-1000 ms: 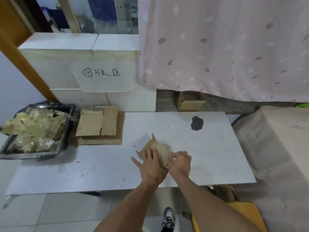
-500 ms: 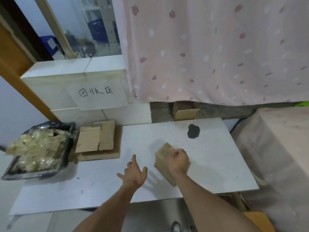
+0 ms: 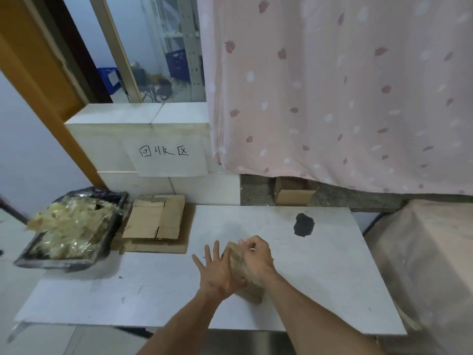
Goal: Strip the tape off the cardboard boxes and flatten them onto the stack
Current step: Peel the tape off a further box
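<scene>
A small brown cardboard box (image 3: 252, 292) stands tilted on the white table (image 3: 320, 278), near the front middle. My right hand (image 3: 256, 257) grips its top from the right, fingers curled over the upper edge. My left hand (image 3: 217, 270) lies flat against the box's left face with fingers straight and spread. Most of the box is hidden behind both hands. At the table's back left lies the stack of flattened cardboard (image 3: 156, 221).
A black tray (image 3: 64, 260) heaped with stripped clear tape sits left of the stack. A dark patch (image 3: 303, 224) marks the table. An open carton (image 3: 294, 193) stands on the floor behind, under a pink curtain. A covered block (image 3: 430, 265) is at the right.
My left hand left the box, hung open beside it, then came back flat against its left face. My right hand kept hold of the box. The view tilted up.
</scene>
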